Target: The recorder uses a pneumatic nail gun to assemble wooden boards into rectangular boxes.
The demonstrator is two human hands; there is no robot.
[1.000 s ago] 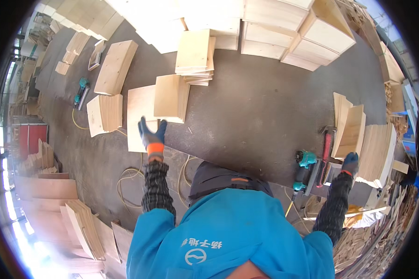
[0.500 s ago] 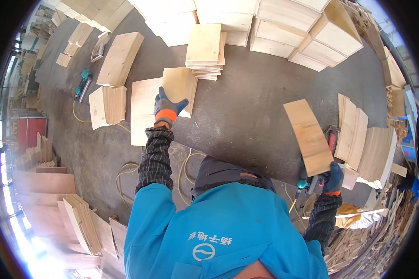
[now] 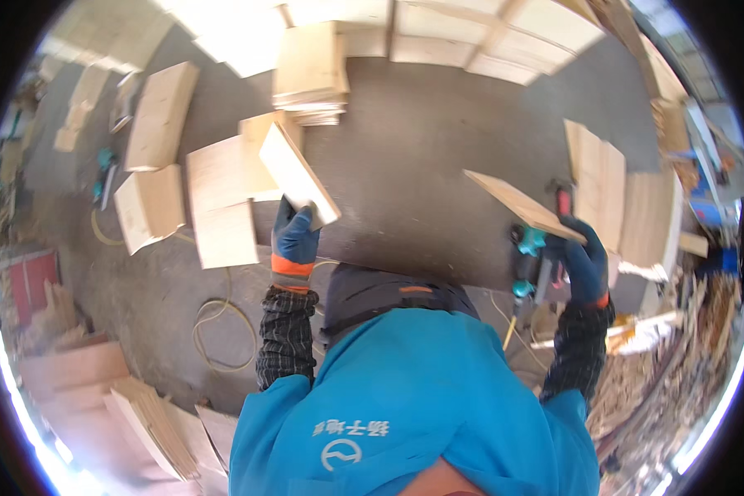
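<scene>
My left hand [image 3: 295, 241], in a blue and grey work glove with an orange cuff, is closed on the lower end of a pale wooden board [image 3: 296, 172], which is tilted up. In my right hand [image 3: 585, 263], gloved alike, is a second wooden board [image 3: 517, 202], gripped at its near end and tipped so its edge shows. Below that board lies a teal power tool [image 3: 524, 258] with a yellow hose, partly hidden. Beyond my left hand, a short stack of boards [image 3: 256, 145] sits beside flat pale panels [image 3: 221, 202].
A taller board stack [image 3: 306, 70] stands at the far middle of the dark table [image 3: 422, 157]. More boards [image 3: 599, 178] and a red-handled tool [image 3: 563, 198] are on the right. A pale hose [image 3: 211, 351] coils on the floor at left. Scrap wood [image 3: 665, 372] is heaped at lower right.
My left hand was spread over the short stack; now it holds a board and has drawn back toward me. My right hand has tilted its board edge-on. The whole view has shifted.
</scene>
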